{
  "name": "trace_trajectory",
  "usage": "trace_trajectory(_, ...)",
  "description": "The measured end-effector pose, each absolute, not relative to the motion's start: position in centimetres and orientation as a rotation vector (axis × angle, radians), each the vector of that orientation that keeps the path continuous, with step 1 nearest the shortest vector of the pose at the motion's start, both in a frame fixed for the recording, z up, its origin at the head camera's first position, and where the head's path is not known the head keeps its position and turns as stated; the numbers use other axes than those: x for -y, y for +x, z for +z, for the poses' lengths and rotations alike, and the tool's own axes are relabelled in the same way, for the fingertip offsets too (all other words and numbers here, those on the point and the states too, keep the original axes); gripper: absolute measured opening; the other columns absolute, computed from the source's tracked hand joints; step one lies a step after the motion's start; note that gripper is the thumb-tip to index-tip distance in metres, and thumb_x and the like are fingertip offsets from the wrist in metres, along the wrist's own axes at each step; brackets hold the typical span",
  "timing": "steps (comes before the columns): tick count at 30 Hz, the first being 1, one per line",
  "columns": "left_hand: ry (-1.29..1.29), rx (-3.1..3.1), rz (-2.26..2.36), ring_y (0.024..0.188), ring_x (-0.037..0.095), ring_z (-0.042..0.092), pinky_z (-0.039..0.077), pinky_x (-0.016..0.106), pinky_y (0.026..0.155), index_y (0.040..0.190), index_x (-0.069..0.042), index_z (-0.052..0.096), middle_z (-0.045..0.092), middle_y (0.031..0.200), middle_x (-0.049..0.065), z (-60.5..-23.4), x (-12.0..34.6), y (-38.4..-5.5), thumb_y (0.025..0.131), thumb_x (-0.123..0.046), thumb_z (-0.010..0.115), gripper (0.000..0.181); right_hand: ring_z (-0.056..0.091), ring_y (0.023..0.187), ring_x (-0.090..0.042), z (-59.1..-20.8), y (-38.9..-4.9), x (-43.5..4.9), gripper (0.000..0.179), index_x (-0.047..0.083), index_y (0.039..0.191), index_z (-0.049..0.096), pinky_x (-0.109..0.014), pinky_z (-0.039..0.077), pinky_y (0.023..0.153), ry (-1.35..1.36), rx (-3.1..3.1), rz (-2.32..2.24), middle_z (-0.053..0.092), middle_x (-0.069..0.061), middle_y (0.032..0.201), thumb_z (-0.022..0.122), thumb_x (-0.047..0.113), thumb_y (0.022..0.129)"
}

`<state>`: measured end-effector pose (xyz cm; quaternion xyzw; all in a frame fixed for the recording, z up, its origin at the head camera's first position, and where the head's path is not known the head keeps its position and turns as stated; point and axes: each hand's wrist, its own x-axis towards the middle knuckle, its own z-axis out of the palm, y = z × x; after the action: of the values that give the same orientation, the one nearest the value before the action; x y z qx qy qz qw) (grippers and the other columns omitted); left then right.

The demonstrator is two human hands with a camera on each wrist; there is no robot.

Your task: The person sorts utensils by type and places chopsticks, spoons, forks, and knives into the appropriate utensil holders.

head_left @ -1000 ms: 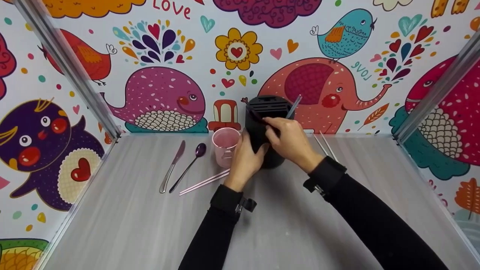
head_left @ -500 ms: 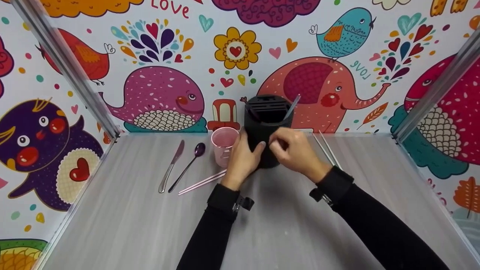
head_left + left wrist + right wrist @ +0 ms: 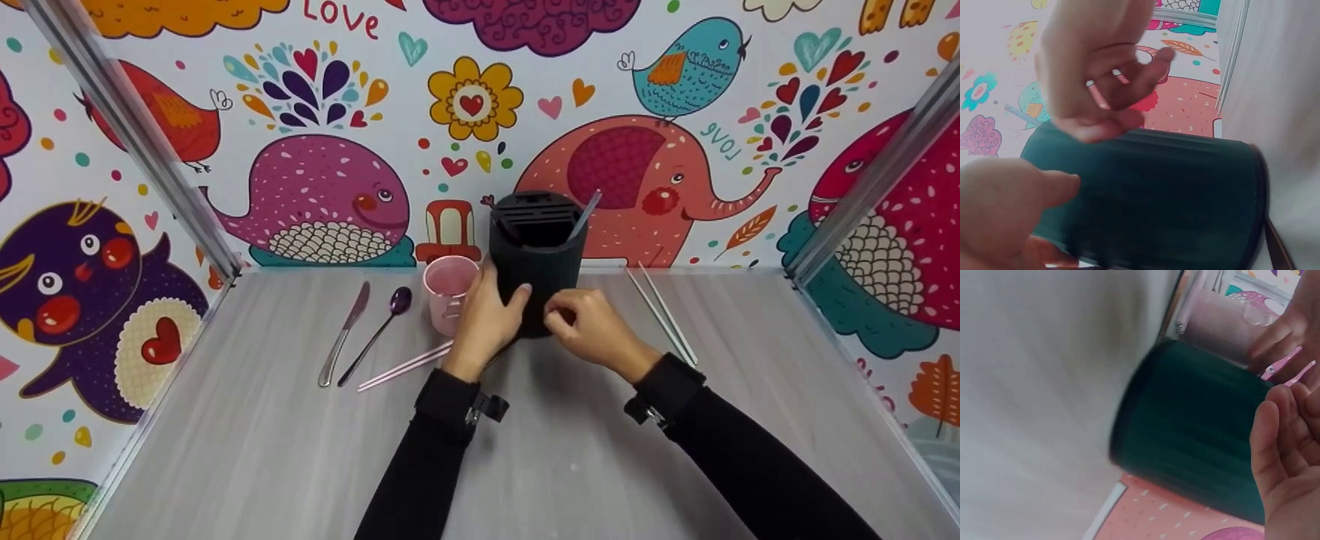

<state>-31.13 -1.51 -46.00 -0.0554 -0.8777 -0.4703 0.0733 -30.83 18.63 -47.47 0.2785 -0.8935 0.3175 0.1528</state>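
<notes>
Wall panels with colourful cartoon print [image 3: 405, 97]: around the back and both sides, two metal posts [image 3: 146, 146] at the corners.
Pale grey streaked tabletop [image 3: 262, 450]: one, under everything.
Black slotted cylindrical holder [image 3: 541, 266]: one, upright near the back wall, between the two hands.
Left hand [image 3: 487, 319]: grips the holder's left side, thumb across the front; partly blocks the mug.
Right hand [image 3: 594, 324]: fingers loosely curled around nothing, by the holder's front right; cannot tell whether it touches.
Pink handled mug [image 3: 438, 301]: one, just left of the holder.
Slim chopsticks: two pink [image 3: 379, 379], far ends hidden behind the left hand; two white [image 3: 685, 348], lying on the right.
Silver table knife [image 3: 346, 331]: one, leftmost.
Dark purple-bowled spoon [image 3: 400, 300]: one, between knife and mug.
Translucent thin rod [image 3: 586, 215]: one, leaning out of the holder's right side.
</notes>
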Motion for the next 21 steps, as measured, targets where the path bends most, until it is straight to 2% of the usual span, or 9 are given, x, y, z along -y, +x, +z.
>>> trace_trajectory(4, -0.17, 2.652, -1.403, 0.162, 0.035, 0.044, 0.034, 0.054, 0.135, 0.172, 0.0, 0.032, 0.04, 0.177, 0.022, -45.8, 1.4, -31.0, 0.109, -0.036, 0.068, 0.081, 0.059, 0.068, -0.012, -48.4, -31.5, -20.6, 0.015, 0.008, 0.084, 0.079, -0.028, 0.051, 0.065, 0.632, 2.656, 0.92, 0.072, -0.002, 0.076, 0.068, 0.005, 0.094)
trace_trajectory(6, -0.17, 2.661, -1.405, 0.163, 0.034, 0.044, 0.033, 0.054, 0.136, 0.172, 0.0, 0.031, 0.039, 0.177, 0.021, -45.8, 1.3, -31.0, 0.109, -0.036, 0.068, 0.081, 0.061, 0.07, -0.015, -48.8, -32.0, -22.1, 0.015, 0.005, 0.088, 0.08, -0.031, 0.051, 0.068, 0.522, 2.72, 0.934, 0.073, -0.006, 0.079, 0.067, 0.005, 0.095)
trace_trajectory(11, -0.164, 2.682, -1.419, 0.165, 0.032, 0.041, 0.031, 0.054, 0.137, 0.173, -0.001, 0.029, 0.036, 0.179, 0.019, -45.8, 1.3, -31.2, 0.11, -0.038, 0.067, 0.083, 0.07, 0.091, -0.033, -49.0, -33.3, -27.4, 0.022, -0.006, 0.113, 0.08, -0.051, 0.06, 0.087, 0.243, 2.885, 0.84, 0.079, -0.022, 0.104, 0.066, 0.007, 0.102)
trace_trajectory(14, -0.156, 2.692, -1.432, 0.165, 0.032, 0.041, 0.03, 0.054, 0.137, 0.174, -0.003, 0.028, 0.035, 0.18, 0.018, -45.7, 1.4, -31.1, 0.11, -0.038, 0.066, 0.083, 0.071, 0.097, -0.041, -49.1, -34.0, -30.7, 0.024, -0.009, 0.117, 0.078, -0.06, 0.058, 0.091, 0.144, 2.957, 0.69, 0.079, -0.028, 0.109, 0.069, 0.007, 0.101)
trace_trajectory(21, -0.149, 2.693, -1.442, 0.165, 0.031, 0.04, 0.03, 0.054, 0.138, 0.174, -0.003, 0.027, 0.034, 0.181, 0.017, -45.8, 1.6, -31.1, 0.11, -0.038, 0.066, 0.083, 0.066, 0.096, -0.04, -50.4, -34.4, -35.1, 0.026, -0.01, 0.12, 0.077, -0.059, 0.057, 0.092, 0.028, 3.179, 0.568, 0.076, -0.028, 0.11, 0.067, 0.006, 0.101)
